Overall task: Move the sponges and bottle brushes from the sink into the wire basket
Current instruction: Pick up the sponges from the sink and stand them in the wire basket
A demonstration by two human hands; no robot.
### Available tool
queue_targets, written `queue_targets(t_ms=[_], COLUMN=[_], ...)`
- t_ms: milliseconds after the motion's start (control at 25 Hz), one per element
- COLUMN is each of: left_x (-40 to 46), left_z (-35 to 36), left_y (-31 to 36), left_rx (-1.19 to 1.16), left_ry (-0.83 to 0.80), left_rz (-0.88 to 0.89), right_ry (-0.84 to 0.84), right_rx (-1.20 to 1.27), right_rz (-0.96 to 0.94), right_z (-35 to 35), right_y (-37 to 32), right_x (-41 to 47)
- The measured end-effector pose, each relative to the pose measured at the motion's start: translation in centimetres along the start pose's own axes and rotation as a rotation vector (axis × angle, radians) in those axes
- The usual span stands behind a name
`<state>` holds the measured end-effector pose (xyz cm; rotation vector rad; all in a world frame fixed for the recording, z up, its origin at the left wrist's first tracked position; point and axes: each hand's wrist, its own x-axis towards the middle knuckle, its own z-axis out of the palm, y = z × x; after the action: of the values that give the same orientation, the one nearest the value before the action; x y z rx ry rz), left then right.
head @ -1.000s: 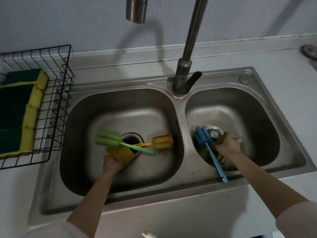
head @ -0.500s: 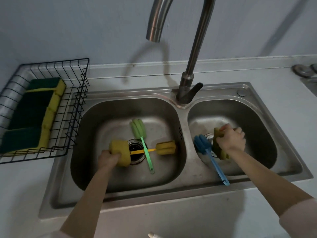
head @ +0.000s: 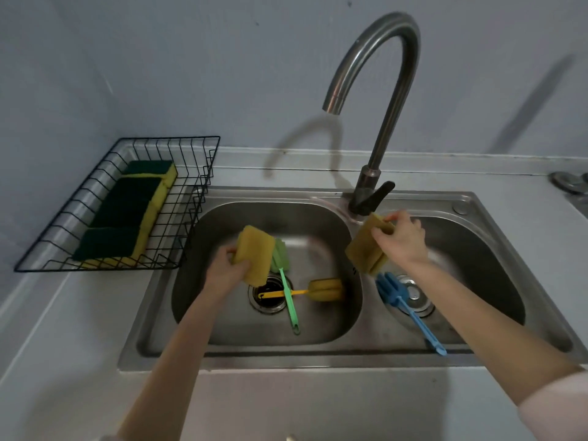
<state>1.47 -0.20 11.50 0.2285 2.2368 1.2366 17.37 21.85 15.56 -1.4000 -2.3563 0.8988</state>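
Note:
My left hand (head: 224, 270) grips a yellow sponge (head: 256, 254), lifted above the left basin of the steel double sink (head: 337, 358). My right hand (head: 402, 238) holds another yellow sponge (head: 366, 249) above the divider between the basins. A green bottle brush (head: 288, 291) and a yellow bottle brush (head: 321, 290) lie crossed over the left drain. In the right basin a blue bottle brush (head: 404, 303) rests against the front wall. The black wire basket (head: 191, 198) stands on the counter to the left, with several green-and-yellow sponges (head: 127, 211) lined up in it.
A tall curved tap (head: 381, 100) rises behind the divider, its black lever (head: 375, 195) just behind my right hand. A wall runs close behind the counter. A metal fitting (head: 569, 183) sits at the far right edge. The basket touches the sink's left rim.
Both hands have risen out of the basins, each carrying its sponge upward. The right sponge has moved left toward the divider. The brushes lie where they were.

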Motion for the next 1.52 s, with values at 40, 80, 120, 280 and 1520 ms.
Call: queue_targets(t_ms=[40,80,120,280,1520], left_x=[-0.6,-1.2,-1.7,-3.6,3.8], left_z=[-0.3,-0.7,-1.1,-3.1,-19.8], left_y=[0.3,0.6,0.9,2.1,2.2], left_rx=[-0.022,-0.043,-0.058,-0.143,0.096], left_ry=[-0.001,0.006,0.014,0.084,0.561], left_rz=[0.024,0.046,0.075,0.195,0.335], right_ry=[-0.011,-0.016,-0.017,-0.043,-1.038], right_rx=[0.053,0.112,0.177,0.381,0.602], right_rz=[-0.037,-0.077,-0.112,-0.194,-0.064], right_z=[0.3,0.7,1.0,2.5,13.4], right_y=[-1.1,-2.3,-3.5,-8.2,-27.0], right_x=[-0.2,-0.6,-1.0,-3.2,-0.2])
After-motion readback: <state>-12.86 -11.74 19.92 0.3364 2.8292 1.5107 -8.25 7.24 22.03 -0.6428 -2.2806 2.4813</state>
